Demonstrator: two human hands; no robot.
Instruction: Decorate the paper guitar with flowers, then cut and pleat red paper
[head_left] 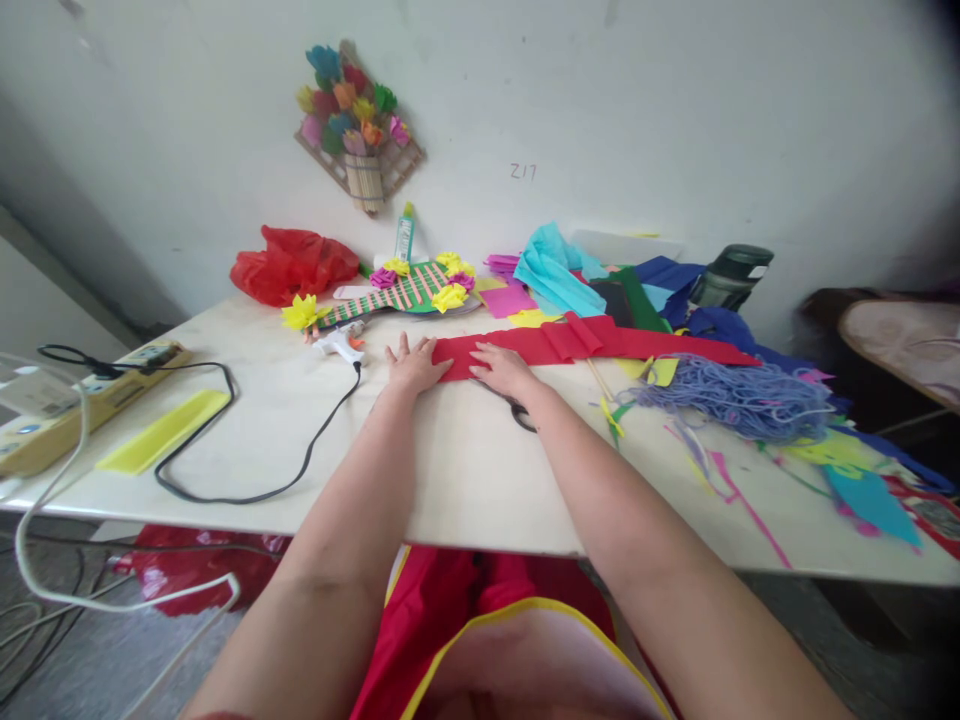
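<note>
While both hands lay flat on the worktop (465,480), the work in hand was a long strip of red crepe paper (600,342). It ran from under the fingers off to the person's right, ending short of the tangle of lilac yarn (739,398). The left hand (411,366) pressed palm-down on the strip's near end, fingers spread, gripping nothing. The right hand (504,368) lay just beside it on the same strip, also spread and flat, pinning rather than pinching.

Progress, as judged from the layout: the red strip was already cut and laid out full length, and it carried a raised pleat or fold near its middle. The end under the hands looked flat and unshaped; whether a first fold had begun there could not be made out, since the fingers covered it. Most of the strip's length therefore seemed unworked.

Scissors (517,410) lay just nearer than the red strip, partly under the right wrist. A glue gun (339,346) sat to the left of the strip, unheld, its black cord (225,450) looping across the worktop. Behind the strip rested a striped green piece trimmed with paper flowers (409,288); it looked finished. Further right of the strip lay loose coloured sheets (555,270) and offcuts.
</note>
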